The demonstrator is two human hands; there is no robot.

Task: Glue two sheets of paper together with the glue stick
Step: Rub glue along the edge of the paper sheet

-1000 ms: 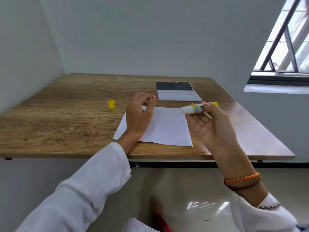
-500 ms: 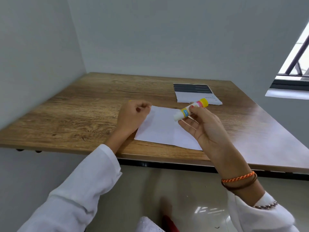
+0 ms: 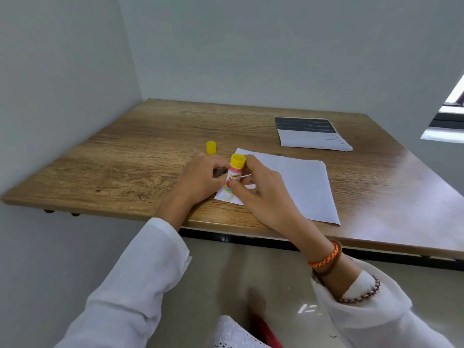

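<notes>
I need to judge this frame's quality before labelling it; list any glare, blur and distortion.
Head view: glare washes the table at its right end, near the overexposed window; a bright reflection sits on the floor; wide-angle distortion tilts the walls and table edges; print on the glue stick and on the far sheet is too soft to read.

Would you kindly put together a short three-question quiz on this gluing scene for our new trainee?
1. True or false: the yellow cap sits on the glue stick.
2. Which hand grips the glue stick? A) left hand B) right hand
3. Fill in: the stick's lower end meets the white sheet near its ____ corner.

Key: 1 false, it stands on the table; 2 B; 3 near-left.
</notes>
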